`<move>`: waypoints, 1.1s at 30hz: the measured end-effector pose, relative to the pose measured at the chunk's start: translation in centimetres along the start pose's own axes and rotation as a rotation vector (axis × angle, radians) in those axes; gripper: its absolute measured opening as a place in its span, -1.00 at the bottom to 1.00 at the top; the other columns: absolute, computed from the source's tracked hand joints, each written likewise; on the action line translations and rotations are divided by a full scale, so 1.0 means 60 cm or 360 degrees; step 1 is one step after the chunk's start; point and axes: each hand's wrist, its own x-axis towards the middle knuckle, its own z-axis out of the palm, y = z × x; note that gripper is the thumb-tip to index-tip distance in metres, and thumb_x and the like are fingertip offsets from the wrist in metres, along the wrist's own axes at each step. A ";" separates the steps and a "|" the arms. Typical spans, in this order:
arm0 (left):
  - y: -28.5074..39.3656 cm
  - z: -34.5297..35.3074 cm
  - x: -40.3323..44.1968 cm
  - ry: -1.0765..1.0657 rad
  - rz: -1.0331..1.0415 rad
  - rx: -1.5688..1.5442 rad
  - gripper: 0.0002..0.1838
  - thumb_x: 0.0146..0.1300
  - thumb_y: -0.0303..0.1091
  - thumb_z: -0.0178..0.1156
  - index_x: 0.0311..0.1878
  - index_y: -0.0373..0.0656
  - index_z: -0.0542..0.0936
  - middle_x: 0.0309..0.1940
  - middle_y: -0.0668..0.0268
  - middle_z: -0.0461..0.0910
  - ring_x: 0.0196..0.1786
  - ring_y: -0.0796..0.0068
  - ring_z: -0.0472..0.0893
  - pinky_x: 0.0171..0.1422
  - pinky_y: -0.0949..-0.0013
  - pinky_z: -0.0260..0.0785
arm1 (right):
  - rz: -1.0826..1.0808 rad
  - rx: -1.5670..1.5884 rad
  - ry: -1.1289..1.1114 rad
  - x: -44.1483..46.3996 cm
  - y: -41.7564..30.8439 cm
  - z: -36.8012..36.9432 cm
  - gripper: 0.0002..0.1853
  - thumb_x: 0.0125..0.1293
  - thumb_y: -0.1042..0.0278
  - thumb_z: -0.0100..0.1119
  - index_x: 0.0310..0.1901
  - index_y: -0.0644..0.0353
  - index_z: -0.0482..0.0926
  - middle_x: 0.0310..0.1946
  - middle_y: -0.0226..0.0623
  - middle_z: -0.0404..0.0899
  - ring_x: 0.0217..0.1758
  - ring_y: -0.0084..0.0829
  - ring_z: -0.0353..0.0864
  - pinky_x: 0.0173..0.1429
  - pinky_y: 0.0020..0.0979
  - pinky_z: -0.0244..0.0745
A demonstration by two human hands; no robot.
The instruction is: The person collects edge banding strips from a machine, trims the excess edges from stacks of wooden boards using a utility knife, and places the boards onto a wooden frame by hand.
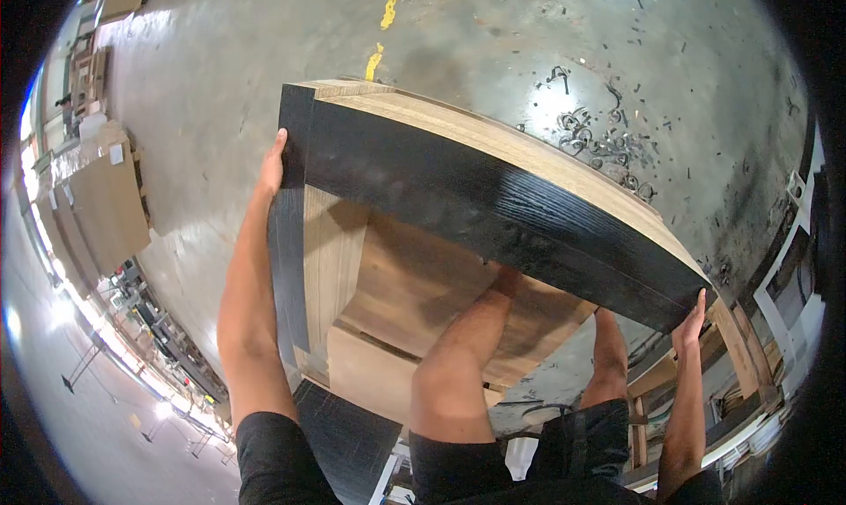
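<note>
Single head-worn fisheye view: faces forward, down; hands (273, 165) near, floor (203, 108) beyond.

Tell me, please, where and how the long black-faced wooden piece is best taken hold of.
Probably by both ends of the black-faced wooden piece, coming from its outer left and right sides, where the left hand and right hand touch it. It is long, so a hand at each end should steady it; its flat middle offers little to grip.
</note>
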 end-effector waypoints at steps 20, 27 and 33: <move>-0.033 -0.029 0.014 -0.0105 -0.0032 -0.0243 0.11 0.59 0.54 -0.14 0.77 -0.34 0.13 0.78 -0.02 0.13 0.80 0.09 0.15 0.86 0.10 -0.10 | 0.0201 0.0434 -0.0217 -0.042 0.025 0.004 0.30 0.37 -0.83 -0.08 0.83 0.02 -0.14 0.85 -0.22 -0.11 0.88 -0.06 -0.15 0.84 0.17 -0.20; -0.196 -0.200 -0.058 0.0640 0.0037 0.0075 0.06 0.62 0.50 -0.12 0.59 -0.49 0.41 0.56 -0.13 0.50 0.67 0.02 0.40 0.79 0.07 0.09 | 0.0356 0.0617 -0.0319 -0.043 0.026 -0.019 0.23 0.46 -0.78 -0.21 0.83 0.06 -0.19 0.86 -0.23 -0.22 0.89 -0.03 -0.22 0.88 0.17 -0.31; -0.378 -0.208 -0.056 0.0186 -0.0400 0.0195 0.22 0.53 0.65 -0.22 0.63 -0.50 0.33 0.65 -0.15 0.37 0.73 -0.04 0.30 0.81 0.04 0.02 | 0.0314 0.0585 -0.0347 -0.064 0.041 -0.015 0.10 0.52 -0.67 -0.10 0.83 -0.11 -0.10 0.83 -0.22 -0.07 0.86 -0.05 -0.12 0.85 0.12 -0.22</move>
